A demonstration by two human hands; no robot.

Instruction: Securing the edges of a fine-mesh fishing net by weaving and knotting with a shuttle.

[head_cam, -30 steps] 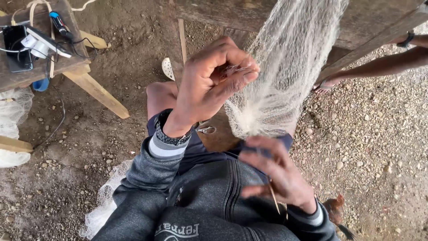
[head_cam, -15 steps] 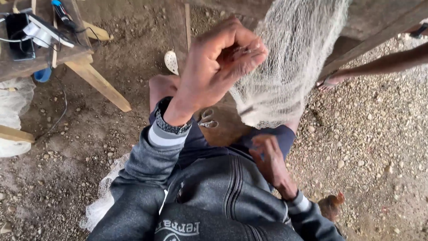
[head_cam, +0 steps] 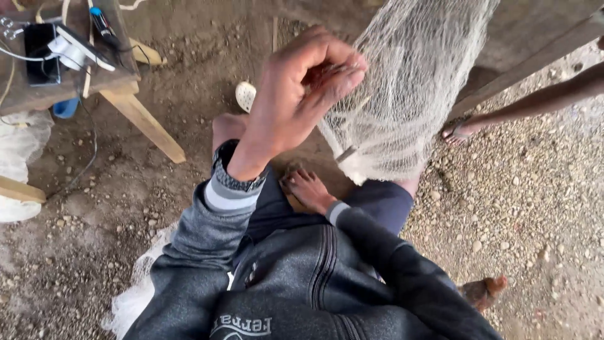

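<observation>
I note my left hand [head_cam: 296, 104] raised in front of me, fingers curled together and pinching a fold of the white fishing net [head_cam: 409, 82], which hangs from above and bunches down to rest just over my right knee. A small pale netting needle [head_cam: 346, 153] shows against the lower mesh. My right hand [head_cam: 308, 189] lies low between my knees, fingers loosely spread and empty, clear of the net.

Ground: bare packed earth [head_cam: 126, 208] to my left, turning to loose gravel [head_cam: 535, 214] on my right. More white netting [head_cam: 135, 296] is heaped on the soil beside my left hip.

Surroundings: a rough wooden bench [head_cam: 69, 82] stands at upper left on a slanted plank leg. It carries a dark phone [head_cam: 41, 53], a white charger block [head_cam: 66, 50] with trailing cable, and a pen [head_cam: 100, 22]. A pale sandal [head_cam: 245, 96] lies on the dirt beyond my knee. A timber beam [head_cam: 535, 56] slants across the upper right. Another person's leg and sandalled foot [head_cam: 459, 131] stand on the gravel there. A brown hen [head_cam: 483, 291] is at lower right, partly hidden by my sleeve.
</observation>
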